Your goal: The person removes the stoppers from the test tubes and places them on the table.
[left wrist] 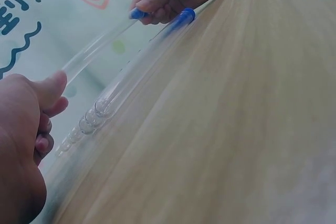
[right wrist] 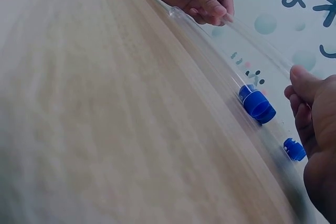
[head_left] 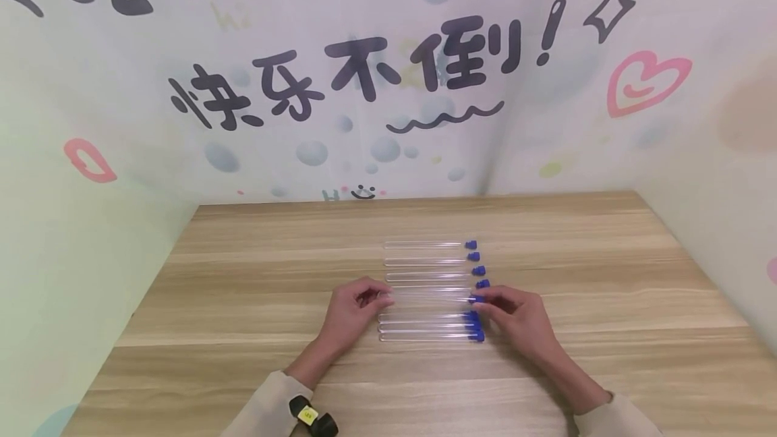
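Note:
A clear test tube with a blue cap (head_left: 431, 299) spans between my two hands, raised off the table in the wrist views. My left hand (head_left: 352, 309) pinches its rounded end between thumb and fingers. At the other end my right hand (head_left: 521, 319) pinches the blue cap; in the right wrist view (right wrist: 325, 114) the thumb covers that cap. Closer to me lie capped tubes (head_left: 425, 338) side by side, caps to the right. Beyond the held one, several more tubes (head_left: 425, 261) lie parallel and spaced apart, with blue caps (head_left: 473, 257) at their right ends.
A wood-grain table (head_left: 212, 302) carries the tubes. Behind it hangs a pale printed backdrop (head_left: 303, 154) with dark lettering, and pale side walls (head_left: 79, 255) flank the table. A black strap with a yellow tag (head_left: 307, 415) sits at the left sleeve.

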Demonstrator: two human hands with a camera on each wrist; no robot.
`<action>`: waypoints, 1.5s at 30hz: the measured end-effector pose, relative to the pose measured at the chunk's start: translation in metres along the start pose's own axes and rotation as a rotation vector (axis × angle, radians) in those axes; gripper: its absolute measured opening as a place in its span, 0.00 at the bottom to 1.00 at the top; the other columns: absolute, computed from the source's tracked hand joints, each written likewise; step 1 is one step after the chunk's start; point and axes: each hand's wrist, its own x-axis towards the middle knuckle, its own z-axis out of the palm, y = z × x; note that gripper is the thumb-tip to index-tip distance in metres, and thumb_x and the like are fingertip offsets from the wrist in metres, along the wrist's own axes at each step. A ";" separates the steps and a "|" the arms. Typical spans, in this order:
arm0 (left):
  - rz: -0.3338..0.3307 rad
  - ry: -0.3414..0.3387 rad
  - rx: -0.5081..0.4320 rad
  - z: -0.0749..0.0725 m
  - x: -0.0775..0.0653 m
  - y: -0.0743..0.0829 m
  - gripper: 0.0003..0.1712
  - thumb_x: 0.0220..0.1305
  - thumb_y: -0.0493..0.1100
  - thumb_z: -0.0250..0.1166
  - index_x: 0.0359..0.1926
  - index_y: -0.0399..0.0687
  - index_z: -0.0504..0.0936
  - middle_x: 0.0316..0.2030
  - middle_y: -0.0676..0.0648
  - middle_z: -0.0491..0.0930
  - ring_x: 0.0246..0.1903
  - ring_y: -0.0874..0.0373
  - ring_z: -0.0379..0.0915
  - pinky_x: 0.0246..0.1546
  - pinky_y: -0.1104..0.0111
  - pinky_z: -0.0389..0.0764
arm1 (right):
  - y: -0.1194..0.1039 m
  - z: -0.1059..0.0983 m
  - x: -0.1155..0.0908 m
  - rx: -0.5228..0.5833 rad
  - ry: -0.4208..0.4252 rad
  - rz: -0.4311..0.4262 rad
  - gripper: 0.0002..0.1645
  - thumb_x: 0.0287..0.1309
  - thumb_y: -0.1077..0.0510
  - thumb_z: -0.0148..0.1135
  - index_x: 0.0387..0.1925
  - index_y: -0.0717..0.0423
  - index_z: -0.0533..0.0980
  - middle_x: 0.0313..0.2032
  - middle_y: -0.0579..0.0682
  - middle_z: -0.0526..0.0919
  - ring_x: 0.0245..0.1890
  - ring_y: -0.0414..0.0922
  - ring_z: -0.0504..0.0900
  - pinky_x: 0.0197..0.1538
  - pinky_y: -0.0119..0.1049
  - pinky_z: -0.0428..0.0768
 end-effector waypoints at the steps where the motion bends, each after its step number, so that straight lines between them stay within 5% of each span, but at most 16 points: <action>1: -0.004 0.004 0.002 0.000 0.000 0.000 0.07 0.54 0.29 0.69 0.35 0.32 0.84 0.23 0.43 0.76 0.23 0.61 0.63 0.23 0.74 0.65 | 0.000 0.000 0.000 -0.001 -0.004 -0.003 0.11 0.50 0.59 0.72 0.39 0.51 0.84 0.35 0.43 0.86 0.32 0.40 0.82 0.35 0.30 0.79; 9: -0.005 0.006 0.011 0.001 0.000 0.000 0.07 0.54 0.28 0.69 0.36 0.32 0.84 0.23 0.43 0.76 0.23 0.61 0.63 0.23 0.74 0.65 | -0.003 -0.001 0.001 -0.034 -0.034 -0.006 0.11 0.50 0.65 0.70 0.38 0.56 0.83 0.34 0.46 0.86 0.30 0.39 0.81 0.33 0.30 0.78; 23: 0.020 0.003 0.000 0.002 0.001 -0.005 0.06 0.53 0.29 0.69 0.34 0.31 0.83 0.28 0.43 0.81 0.23 0.62 0.64 0.24 0.75 0.66 | -0.041 -0.009 0.000 -0.053 -0.069 -0.004 0.09 0.51 0.66 0.70 0.37 0.59 0.83 0.33 0.48 0.86 0.31 0.39 0.82 0.34 0.30 0.78; 36: 0.090 0.032 0.018 0.003 0.000 -0.008 0.07 0.52 0.29 0.70 0.34 0.34 0.84 0.22 0.46 0.75 0.21 0.62 0.62 0.21 0.72 0.66 | -0.006 -0.008 0.005 -0.103 -0.013 -0.008 0.11 0.49 0.56 0.72 0.37 0.48 0.85 0.33 0.40 0.86 0.29 0.39 0.81 0.30 0.29 0.76; 45: 0.057 0.035 0.028 0.004 0.000 -0.009 0.07 0.51 0.31 0.71 0.34 0.34 0.85 0.21 0.45 0.75 0.21 0.60 0.63 0.22 0.72 0.65 | -0.005 -0.007 0.007 -0.133 0.008 -0.032 0.09 0.49 0.55 0.73 0.36 0.46 0.85 0.33 0.39 0.86 0.29 0.39 0.81 0.31 0.30 0.77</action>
